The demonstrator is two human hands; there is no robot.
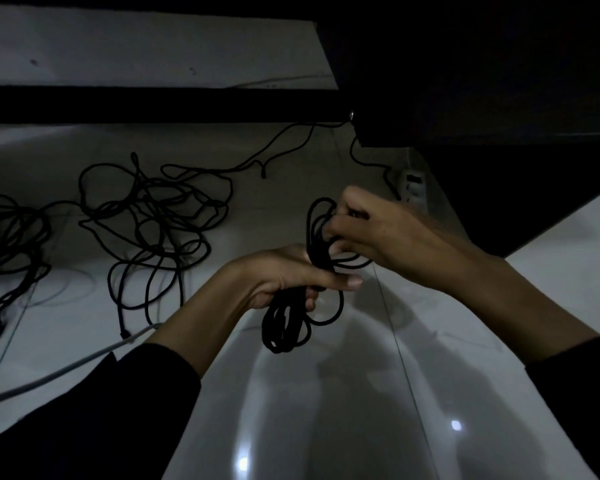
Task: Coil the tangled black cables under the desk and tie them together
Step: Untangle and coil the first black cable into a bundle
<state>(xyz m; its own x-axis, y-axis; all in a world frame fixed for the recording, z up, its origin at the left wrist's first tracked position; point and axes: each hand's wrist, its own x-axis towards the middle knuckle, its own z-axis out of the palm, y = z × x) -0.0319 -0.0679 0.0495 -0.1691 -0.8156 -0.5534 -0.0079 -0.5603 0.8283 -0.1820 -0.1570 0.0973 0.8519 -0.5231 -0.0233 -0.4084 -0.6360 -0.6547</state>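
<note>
Fingers (347,282) of L hand (291,275) & R hand (371,226) grip coiled black cable (284,327); no legible writing.

Left hand (291,278) wraps the coiled cable (284,327), hiding its middle, and the right hand's (371,230) fingertips are lost among the upper loops. The far-left tangle (11,233) runs off the picture's edge.

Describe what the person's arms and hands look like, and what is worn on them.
Both arms wear black long sleeves pushed up, leaving the forearms and wrists bare. The left hand and right hand are bare: no gloves, and no rings, watch or bracelets show in this dim view. The left sleeve and right sleeve look plain, with no markings that can be made out.
</note>
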